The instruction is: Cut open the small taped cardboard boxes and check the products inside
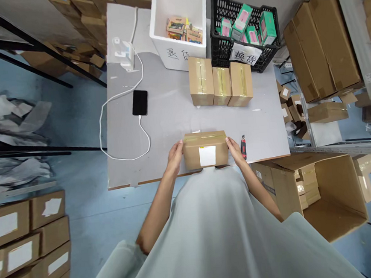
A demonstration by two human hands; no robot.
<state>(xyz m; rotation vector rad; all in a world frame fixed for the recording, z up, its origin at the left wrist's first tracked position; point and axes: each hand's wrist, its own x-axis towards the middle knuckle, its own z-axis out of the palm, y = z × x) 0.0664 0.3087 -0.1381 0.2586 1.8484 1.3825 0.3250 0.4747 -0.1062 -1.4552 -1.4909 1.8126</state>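
Note:
A taped cardboard box (191, 155) with a white label on its near side is at the front edge of the table, close to my body. My left hand (175, 155) grips its left end and my right hand (234, 149) its right end. Both thumbs rest near the upper edge; the other fingers are partly hidden against the sides. Just right of my right hand lies a red and black utility knife (243, 147). Farther back, three taped cardboard boxes (221, 81) stand side by side in a row.
A white bin (178, 53) with small colourful packages and a black crate (216, 46) holding green and pink boxes stand at the back. On the left are a phone (140, 102), its white cable and a power strip (127, 58). A large open carton (340, 187) sits right of the table (167, 119).

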